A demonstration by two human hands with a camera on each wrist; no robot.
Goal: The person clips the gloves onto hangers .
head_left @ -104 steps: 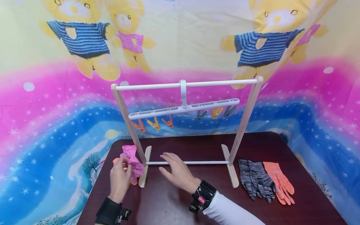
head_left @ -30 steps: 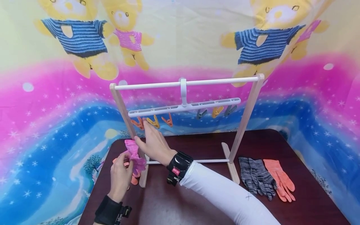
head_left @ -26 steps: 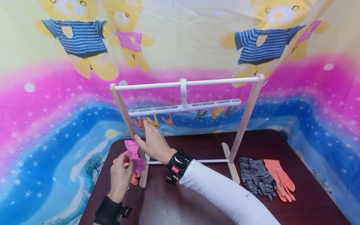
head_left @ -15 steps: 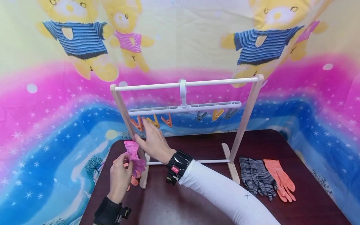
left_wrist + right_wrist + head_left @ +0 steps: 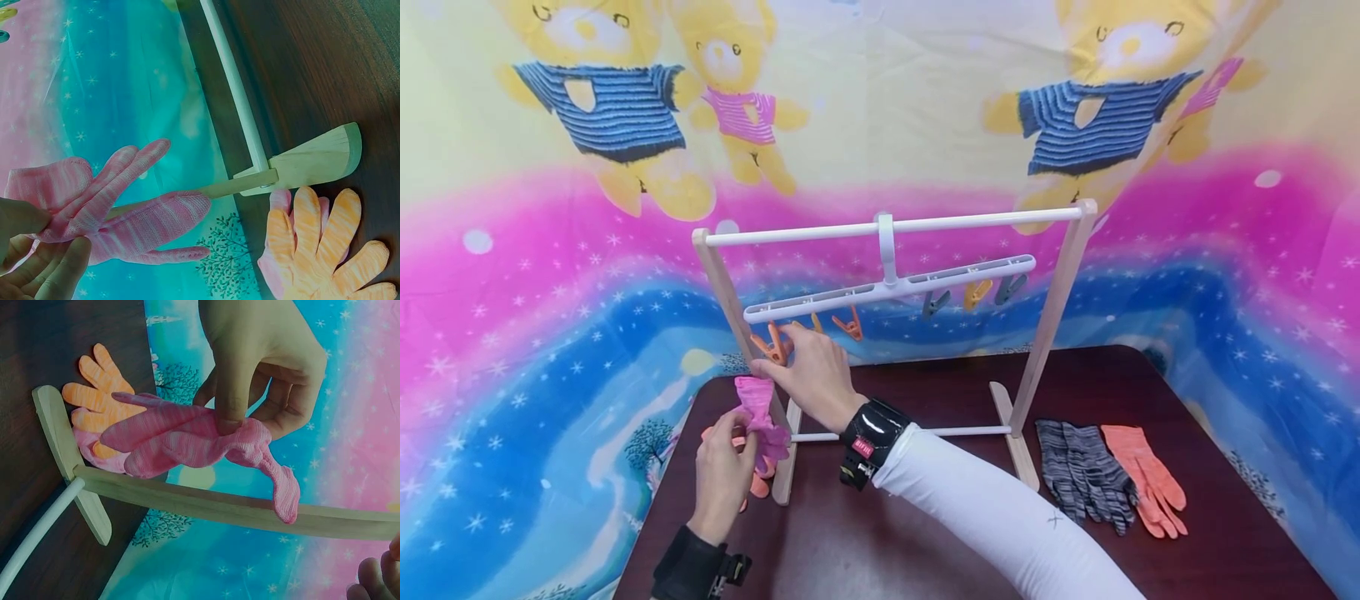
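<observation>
My left hand [image 5: 721, 473] pinches a pink striped knit glove [image 5: 754, 398] beside the rack's left post; its fingers [image 5: 150, 225] spread away from the hand in the left wrist view. My right hand [image 5: 820, 371] is at the leftmost orange clothespin [image 5: 772, 346], with the index finger and thumb around it. This clothespin hangs under the left end of a white clip hanger [image 5: 820, 302], which tilts down to the left. Partly behind the right hand is a yellow clothespin [image 5: 817, 323]. Another orange clothespin [image 5: 851, 323] hangs to its right.
The hanger hooks over the white top bar [image 5: 985, 221] of a wooden rack [image 5: 1051, 325]. Clothespins, including a yellow one [image 5: 977, 293], hang on its right side. A grey glove [image 5: 1078, 467] and an orange glove [image 5: 1150, 483] lie right; orange and pink gloves [image 5: 103, 394] lie left.
My right hand has moved up and left from above the lower bar to the leftmost clothespin. The hanger's left end has just dipped. The left hand keeps the pink glove almost in place.
</observation>
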